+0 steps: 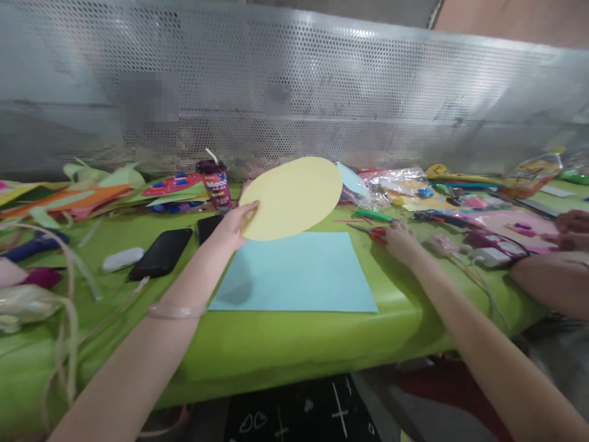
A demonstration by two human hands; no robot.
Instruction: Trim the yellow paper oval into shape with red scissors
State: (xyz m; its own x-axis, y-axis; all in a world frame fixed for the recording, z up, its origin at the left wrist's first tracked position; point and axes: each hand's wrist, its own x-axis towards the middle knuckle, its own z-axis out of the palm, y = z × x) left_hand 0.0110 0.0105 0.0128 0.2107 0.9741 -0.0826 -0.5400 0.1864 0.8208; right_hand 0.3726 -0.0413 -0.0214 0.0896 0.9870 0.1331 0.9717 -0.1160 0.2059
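Head view, clock centred on the blue sheet (301, 276): yellow paper oval (294, 196) held up at 12 o'clock, left hand (235, 227) pinching its 8 o'clock rim. Right hand (403, 241) at 2 o'clock, on the orange-handled scissors (377, 233); can't tell if gripped or just touched. Step in hand looks like paper-and-scissors handling. Next move, I'd judge, calls for a sure finger hold on the scissors, oval kept unbent.

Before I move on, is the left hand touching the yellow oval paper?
Touching. The head view shows the left hand holding the yellow oval paper at its left edge, with the fingers overlapping its face.
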